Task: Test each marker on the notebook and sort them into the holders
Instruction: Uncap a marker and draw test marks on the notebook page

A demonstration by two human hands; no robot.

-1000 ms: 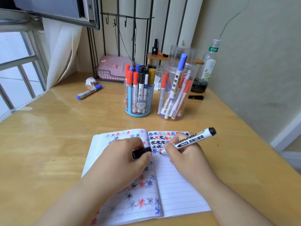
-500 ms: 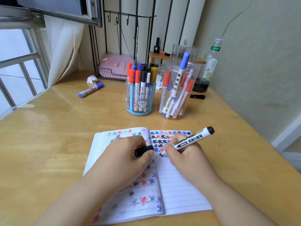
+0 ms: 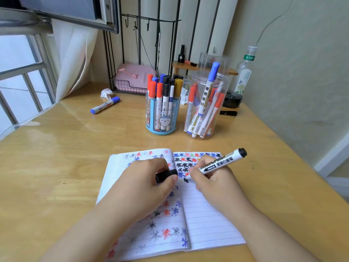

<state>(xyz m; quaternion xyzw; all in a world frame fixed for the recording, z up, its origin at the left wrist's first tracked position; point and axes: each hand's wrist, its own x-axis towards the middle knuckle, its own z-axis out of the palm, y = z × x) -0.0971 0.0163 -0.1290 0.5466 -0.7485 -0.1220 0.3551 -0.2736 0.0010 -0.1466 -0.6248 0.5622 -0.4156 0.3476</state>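
Observation:
An open lined notebook lies before me, its pages dotted with red, blue and black star marks. My right hand grips a black whiteboard marker, tip down on the right page by a fresh black mark. My left hand rests on the left page and holds the black cap. Behind stand a blue holder with several markers and a clear jar with several red and blue markers. A blue marker lies loose on the desk at the back left.
A crumpled tissue sits near the loose marker. A wire rack with a pink case stands against the wall. A clear bottle and a black object are at the back right. The desk edge runs along the right.
The marker tip has worked a small black mark onto the right page below the earlier stars. My left hand with the cap has stayed on the left page.

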